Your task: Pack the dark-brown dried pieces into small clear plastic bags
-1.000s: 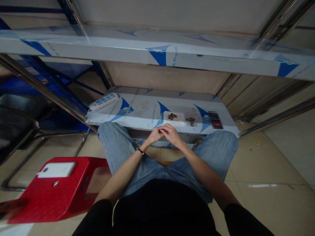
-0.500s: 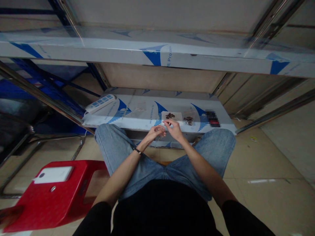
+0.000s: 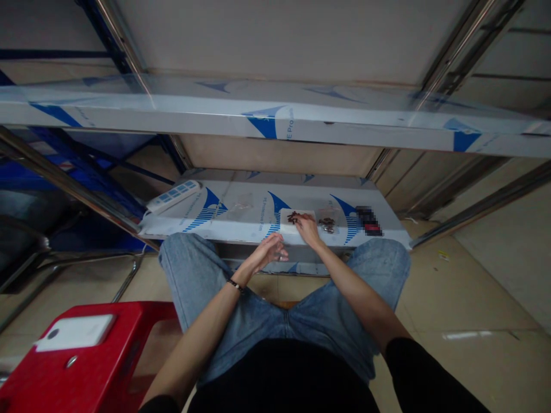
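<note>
My right hand (image 3: pixel 307 229) reaches down over a white tray (image 3: pixel 284 224), its fingertips together at a small pile of dark brown bead-like pieces (image 3: pixel 293 217). Whatever is between those fingertips is too small to make out. Lower and to the left, in front of the shelf edge, my left hand (image 3: pixel 269 252) is held up with its fingers curled. Something thin or clear seems to be in it, but I cannot name it. A clear bag (image 3: pixel 327 223) with more small brown pieces lies right of the tray.
A white power strip (image 3: pixel 174 196) lies at the left of the film-covered low shelf (image 3: pixel 241 229). A crumpled clear bag (image 3: pixel 243 202) and a pixelated dark item (image 3: pixel 369 221) are also there. An upper shelf (image 3: pixel 172 117) crosses above. A red stool (image 3: pixel 103 344) carries a white phone-like device (image 3: pixel 77 332).
My right hand has left my left hand and moved forward to the brown pile. The left hand's fingers have loosened a little. The view has tilted up; a person's hand by the stool has gone.
</note>
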A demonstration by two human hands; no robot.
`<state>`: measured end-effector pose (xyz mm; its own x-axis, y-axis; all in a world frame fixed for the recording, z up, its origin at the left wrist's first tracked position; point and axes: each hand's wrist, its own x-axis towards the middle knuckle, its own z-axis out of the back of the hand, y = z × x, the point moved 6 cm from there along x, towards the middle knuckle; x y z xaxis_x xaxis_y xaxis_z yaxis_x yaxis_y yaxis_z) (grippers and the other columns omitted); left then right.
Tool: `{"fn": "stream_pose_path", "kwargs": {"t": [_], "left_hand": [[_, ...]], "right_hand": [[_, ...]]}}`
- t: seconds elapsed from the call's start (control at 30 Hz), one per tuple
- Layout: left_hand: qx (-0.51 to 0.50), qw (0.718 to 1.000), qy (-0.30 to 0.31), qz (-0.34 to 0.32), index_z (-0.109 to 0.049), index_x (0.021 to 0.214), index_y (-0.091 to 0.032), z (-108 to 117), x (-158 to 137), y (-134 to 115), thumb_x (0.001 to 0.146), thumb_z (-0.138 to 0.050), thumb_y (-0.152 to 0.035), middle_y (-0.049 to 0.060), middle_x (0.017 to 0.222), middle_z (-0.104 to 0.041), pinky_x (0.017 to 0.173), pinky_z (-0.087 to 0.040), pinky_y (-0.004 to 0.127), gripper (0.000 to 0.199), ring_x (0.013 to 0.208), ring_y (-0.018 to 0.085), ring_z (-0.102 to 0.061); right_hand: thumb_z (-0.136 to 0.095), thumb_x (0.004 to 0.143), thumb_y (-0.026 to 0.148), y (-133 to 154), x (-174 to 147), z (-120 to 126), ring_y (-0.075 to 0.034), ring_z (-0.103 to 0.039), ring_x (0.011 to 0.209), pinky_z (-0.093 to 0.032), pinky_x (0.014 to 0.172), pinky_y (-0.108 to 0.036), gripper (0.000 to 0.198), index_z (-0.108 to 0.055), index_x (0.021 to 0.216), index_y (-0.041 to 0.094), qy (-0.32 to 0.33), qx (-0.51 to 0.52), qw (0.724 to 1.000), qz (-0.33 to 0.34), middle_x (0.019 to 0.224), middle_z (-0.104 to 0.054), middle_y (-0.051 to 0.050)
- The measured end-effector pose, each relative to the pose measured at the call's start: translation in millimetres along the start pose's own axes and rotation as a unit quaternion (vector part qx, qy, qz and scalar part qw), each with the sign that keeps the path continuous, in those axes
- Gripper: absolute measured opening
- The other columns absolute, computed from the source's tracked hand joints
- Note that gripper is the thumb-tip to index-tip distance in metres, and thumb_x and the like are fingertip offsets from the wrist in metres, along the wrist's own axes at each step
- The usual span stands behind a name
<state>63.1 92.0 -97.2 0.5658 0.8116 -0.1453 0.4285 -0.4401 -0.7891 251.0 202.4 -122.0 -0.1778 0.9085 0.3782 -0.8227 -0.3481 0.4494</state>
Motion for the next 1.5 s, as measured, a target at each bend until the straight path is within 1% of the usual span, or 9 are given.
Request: {"fn": "stream_pose_path", "kwargs": {"t": [0.17, 0.3, 0.53, 0.67, 0.83, 0.93, 1.07, 1.33, 1.5], "left_hand": [[-0.003, 1.000, -0.003, 0.027, -0.053, 0.105, -0.022, -0.9, -0.4, 9.0, 0.076, -0.084, -0.034, -0.003, 0.081, -0.059, 0.081, -0.060, 0.046, 0.043, 0.076, 0.019, -0.070], [0.014, 1.000, -0.021, 0.006, -0.059, 0.102, -0.019, 4.2, 2.0, 7.8, 0.077, -0.082, -0.037, -0.003, 0.074, -0.058, 0.081, -0.060, 0.043, 0.039, 0.069, 0.016, -0.066], [0.020, 0.997, -0.063, -0.042, -0.069, 0.112, -0.012, 16.0, 3.7, -2.8, 0.080, -0.079, -0.039, 0.008, 0.090, -0.070, 0.085, -0.059, 0.035, 0.043, 0.086, 0.020, -0.071], [0.014, 0.996, -0.075, -0.045, -0.072, 0.110, -0.010, 19.5, 4.2, -4.2, 0.081, -0.079, -0.039, 0.012, 0.091, -0.072, 0.082, -0.059, 0.033, 0.041, 0.085, 0.021, -0.072], [0.035, 0.995, -0.079, -0.044, -0.074, 0.109, -0.010, 18.4, 5.3, -4.2, 0.080, -0.081, -0.040, 0.012, 0.093, -0.074, 0.082, -0.059, 0.032, 0.042, 0.086, 0.020, -0.072], [0.049, 0.995, -0.074, -0.046, -0.074, 0.107, -0.010, 17.8, 7.7, -1.3, 0.078, -0.083, -0.040, 0.012, 0.095, -0.075, 0.084, -0.059, 0.033, 0.042, 0.087, 0.020, -0.072], [0.066, 0.994, -0.071, -0.042, -0.074, 0.098, -0.009, 18.6, 10.6, 5.6, 0.075, -0.086, -0.041, 0.012, 0.092, -0.075, 0.084, -0.058, 0.035, 0.041, 0.087, 0.021, -0.072], [0.078, 0.993, -0.066, -0.057, -0.074, 0.095, -0.009, 16.5, 11.4, 4.7, 0.068, -0.091, -0.036, 0.010, 0.089, -0.074, 0.079, -0.057, 0.031, 0.042, 0.081, 0.019, -0.070], [0.106, 0.991, -0.070, -0.045, -0.074, 0.093, -0.009, 15.5, 11.3, 4.0, 0.065, -0.092, -0.037, 0.011, 0.089, -0.074, 0.076, -0.056, 0.031, 0.044, 0.078, 0.019, -0.069]], "right_hand": [[-0.062, 0.091, 0.018, -0.3, 1.5, -5.8, -0.025, -0.057, 0.110, -0.042, 0.106, -0.041, 0.028, -0.073, 0.118, 0.020, -0.019, -0.007, 0.999, 0.028, 0.115, -0.069, -0.010], [-0.065, 0.091, 0.020, -1.4, 1.5, -7.4, -0.024, -0.057, 0.108, -0.041, 0.105, -0.041, 0.020, -0.075, 0.108, 0.019, -0.021, -0.003, 1.000, 0.017, 0.110, -0.069, -0.010], [-0.066, 0.091, 0.020, 9.3, -1.2, -0.6, -0.026, -0.055, 0.105, -0.042, 0.101, -0.044, 0.012, -0.077, 0.093, 0.019, -0.020, -0.005, 0.999, 0.033, 0.100, -0.069, -0.011], [-0.064, 0.092, 0.021, 25.1, 2.7, 10.8, -0.027, -0.056, 0.104, -0.043, 0.100, -0.044, 0.013, -0.077, 0.094, 0.018, -0.044, 0.029, 0.998, 0.027, 0.100, -0.069, -0.011], [-0.064, 0.093, 0.025, 64.4, -5.9, 35.5, -0.026, -0.059, 0.097, -0.047, 0.094, -0.041, 0.013, -0.076, 0.092, 0.021, -0.080, 0.134, 0.986, 0.054, 0.093, -0.070, -0.008], [-0.064, 0.095, 0.030, 87.7, -24.5, 46.5, -0.024, -0.061, 0.093, -0.048, 0.089, -0.039, 0.015, -0.075, 0.090, 0.022, -0.070, 0.190, 0.977, 0.062, 0.090, -0.069, -0.006], [-0.065, 0.095, 0.031, 106.1, -45.6, 49.3, -0.023, -0.063, 0.091, -0.049, 0.087, -0.038, 0.015, -0.076, 0.089, 0.023, -0.045, 0.231, 0.970, 0.058, 0.088, -0.069, -0.005], [-0.071, 0.091, 0.030, 113.2, -45.1, 49.5, -0.023, -0.063, 0.094, -0.050, 0.088, -0.038, 0.010, -0.077, 0.088, 0.023, -0.020, 0.243, 0.966, 0.083, 0.091, -0.069, -0.006], [-0.075, 0.087, 0.027, 113.2, -42.9, 52.6, -0.023, -0.063, 0.097, -0.049, 0.091, -0.040, 0.004, -0.077, 0.087, 0.023, 0.002, 0.243, 0.965, 0.101, 0.096, -0.069, -0.005]]}}
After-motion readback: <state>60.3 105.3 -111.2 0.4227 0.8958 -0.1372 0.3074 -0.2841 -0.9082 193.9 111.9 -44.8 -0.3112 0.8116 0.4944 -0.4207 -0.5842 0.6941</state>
